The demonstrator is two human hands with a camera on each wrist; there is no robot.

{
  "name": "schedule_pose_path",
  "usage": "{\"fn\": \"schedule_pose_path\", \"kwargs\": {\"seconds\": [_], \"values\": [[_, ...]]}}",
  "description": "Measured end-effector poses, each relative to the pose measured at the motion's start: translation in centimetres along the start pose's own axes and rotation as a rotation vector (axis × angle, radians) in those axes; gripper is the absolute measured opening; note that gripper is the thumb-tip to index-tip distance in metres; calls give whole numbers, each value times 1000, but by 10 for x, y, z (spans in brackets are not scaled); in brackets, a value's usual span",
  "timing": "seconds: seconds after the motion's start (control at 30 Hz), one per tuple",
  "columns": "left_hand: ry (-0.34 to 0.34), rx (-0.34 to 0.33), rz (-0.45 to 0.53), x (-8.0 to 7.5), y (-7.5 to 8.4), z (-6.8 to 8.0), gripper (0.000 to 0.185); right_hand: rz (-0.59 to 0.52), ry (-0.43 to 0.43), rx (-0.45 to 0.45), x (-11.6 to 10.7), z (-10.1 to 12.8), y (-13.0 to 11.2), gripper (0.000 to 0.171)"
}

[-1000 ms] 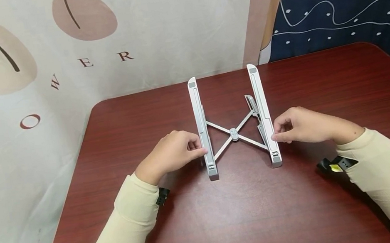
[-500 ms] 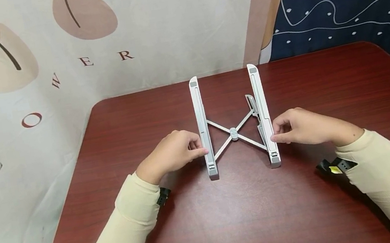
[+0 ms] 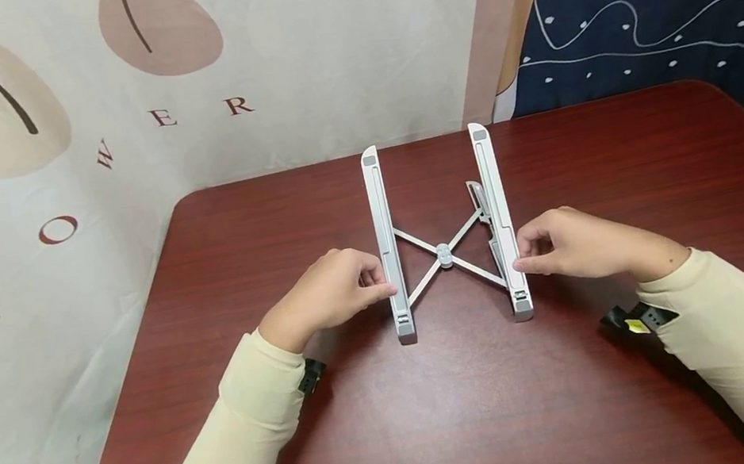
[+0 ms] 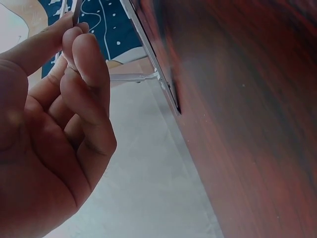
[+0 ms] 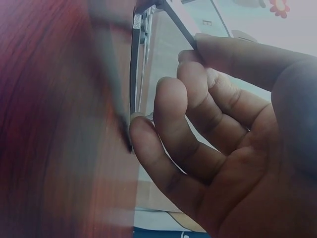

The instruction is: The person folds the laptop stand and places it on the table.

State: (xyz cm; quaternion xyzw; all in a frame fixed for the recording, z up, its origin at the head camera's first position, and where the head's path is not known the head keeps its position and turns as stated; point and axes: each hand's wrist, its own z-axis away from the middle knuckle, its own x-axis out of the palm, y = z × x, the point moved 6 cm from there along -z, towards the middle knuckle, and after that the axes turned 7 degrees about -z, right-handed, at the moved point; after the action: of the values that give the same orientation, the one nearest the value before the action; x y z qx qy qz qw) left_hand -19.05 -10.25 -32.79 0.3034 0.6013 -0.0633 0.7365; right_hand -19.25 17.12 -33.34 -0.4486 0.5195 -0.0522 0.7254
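Note:
A silver folding laptop stand [image 3: 444, 256] stands on the table, its two long side rails joined by an X of thin crossbars with a round hub at the centre. My left hand [image 3: 333, 290] pinches the left rail [image 3: 386, 246] near its front end, thumb on top and fingers curled beneath. On the other side my right hand [image 3: 572, 244] pinches the right rail [image 3: 503, 228] in the same manner. In the left wrist view the rail shows at the tips of the left hand [image 4: 64, 114]. A lower base bar of the stand [image 5: 134, 64] shows in the right wrist view, beside the right fingertips.
The stand rests on a dark red-brown wooden table [image 3: 471, 410] with rounded back corners. Behind it hang a pale cloth with printed letters [image 3: 331, 54] and a dark blue cloth with white trees [image 3: 657, 13]. Black straps with small devices [image 3: 645, 317] sit at both wrists.
The right rail has shifted slightly left with my right hand, so the two rails stand a little closer together. The left hand stays almost still; both grips are unchanged.

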Motion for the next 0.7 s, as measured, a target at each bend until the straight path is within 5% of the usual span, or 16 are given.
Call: {"fn": "schedule_pose_path", "kwargs": {"seconds": [0.7], "values": [[0, -3, -3, -1, 4, 1, 28, 41, 17, -30, 3, 1, -2, 26]]}}
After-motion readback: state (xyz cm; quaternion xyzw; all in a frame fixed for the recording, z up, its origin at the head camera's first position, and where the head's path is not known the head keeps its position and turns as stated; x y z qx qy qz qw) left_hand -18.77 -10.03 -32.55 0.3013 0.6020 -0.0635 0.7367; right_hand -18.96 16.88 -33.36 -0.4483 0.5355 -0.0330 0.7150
